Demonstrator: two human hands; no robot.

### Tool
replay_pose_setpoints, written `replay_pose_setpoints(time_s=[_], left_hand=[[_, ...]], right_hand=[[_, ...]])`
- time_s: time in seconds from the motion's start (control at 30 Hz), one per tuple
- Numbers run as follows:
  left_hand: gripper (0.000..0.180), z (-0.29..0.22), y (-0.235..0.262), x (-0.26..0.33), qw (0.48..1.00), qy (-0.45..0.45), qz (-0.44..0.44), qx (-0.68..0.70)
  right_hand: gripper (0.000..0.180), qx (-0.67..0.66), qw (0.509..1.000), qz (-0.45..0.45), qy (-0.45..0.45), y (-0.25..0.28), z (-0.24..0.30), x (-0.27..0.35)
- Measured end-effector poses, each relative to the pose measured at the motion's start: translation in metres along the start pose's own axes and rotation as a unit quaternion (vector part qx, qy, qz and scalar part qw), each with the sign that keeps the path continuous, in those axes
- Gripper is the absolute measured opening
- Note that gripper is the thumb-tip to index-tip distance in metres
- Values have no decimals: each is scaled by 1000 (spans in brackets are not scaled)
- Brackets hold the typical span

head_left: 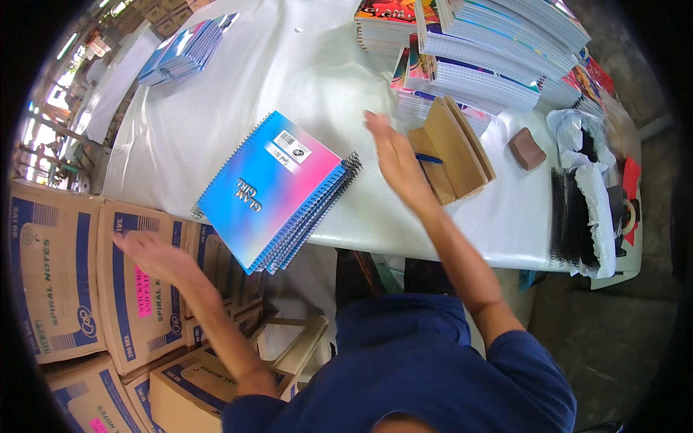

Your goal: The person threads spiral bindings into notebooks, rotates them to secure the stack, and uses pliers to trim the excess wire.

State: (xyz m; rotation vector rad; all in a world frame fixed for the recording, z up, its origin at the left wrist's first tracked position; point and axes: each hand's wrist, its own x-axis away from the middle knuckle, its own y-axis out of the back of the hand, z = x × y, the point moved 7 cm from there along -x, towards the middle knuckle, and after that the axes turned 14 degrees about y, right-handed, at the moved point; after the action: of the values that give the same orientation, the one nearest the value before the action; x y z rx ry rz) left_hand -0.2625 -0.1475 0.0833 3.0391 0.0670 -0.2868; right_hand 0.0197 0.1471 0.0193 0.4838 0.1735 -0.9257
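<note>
A stack of spiral notebooks [271, 187] with a blue and pink cover lies tilted on the white-covered table, its front corner near the edge. Coils show along both long sides of the pile. To its left, past the table edge, my left hand [155, 256] is held out over the cardboard boxes, fingers stretched and nothing in it. My right hand [393, 159] is to the right of the stack, flat with fingers extended, also empty. Close beside it stands a folded brown cardboard piece [455, 155] with a blue pen [429, 158] on it. Both hands are apart from the notebooks.
Tall piles of notebooks [484, 61] fill the table's far right. Another small stack [188, 50] sits far left. A brown block [527, 149], black spiral coils [567, 216] in white wrapping and a tape roll [629, 215] lie right. Cardboard boxes [58, 267] are piled left.
</note>
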Motion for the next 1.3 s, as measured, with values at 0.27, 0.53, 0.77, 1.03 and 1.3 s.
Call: replay_pose_setpoints(time_s=[0.27, 0.53, 0.77, 1.03, 1.3], left_hand=[[67, 127, -21, 102, 905, 272, 135, 297], [65, 94, -55, 130, 868, 270, 256, 330], [67, 69, 1, 100, 966, 229, 39, 111], [92, -108, -134, 161, 706, -465, 360, -395], [87, -6, -254, 180, 339, -334, 573, -667]], right_hand=[[101, -163, 880, 442, -69, -87, -25, -45], [100, -98, 813, 574, -8, -107, -24, -44], [64, 11, 966, 232, 113, -45, 14, -61], [29, 462, 850, 136, 213, 23, -35, 20], [19, 485, 818, 264, 161, -9, -28, 24]])
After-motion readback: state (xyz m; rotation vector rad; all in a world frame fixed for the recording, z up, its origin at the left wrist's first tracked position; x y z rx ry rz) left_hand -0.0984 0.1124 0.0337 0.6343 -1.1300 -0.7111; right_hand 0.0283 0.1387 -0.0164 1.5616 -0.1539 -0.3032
